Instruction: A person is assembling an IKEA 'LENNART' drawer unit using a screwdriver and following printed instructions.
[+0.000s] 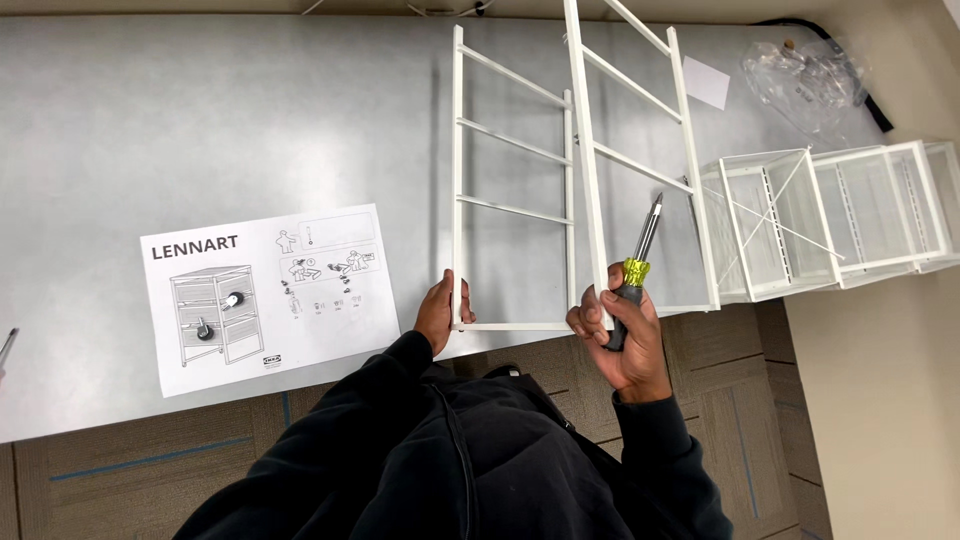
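Dark sleeves, hands (440, 315) gripping white frame (515, 200) — top cropped

A white metal ladder-like frame (512, 190) stands on the grey table's near edge, a second frame (640, 160) just right of it; a screwdriver (634, 280) (yellow collar, grey grip) points up between them.

- Left of the white ladder frame (512, 190) the grey table (200, 110) lies open, with only the instruction sheet (270, 295) flat there.
- Right of the frame, mesh baskets (830, 215) and a plastic bag (805, 80) crowd the way.
- Between the frame's rungs, gaps stay passable.
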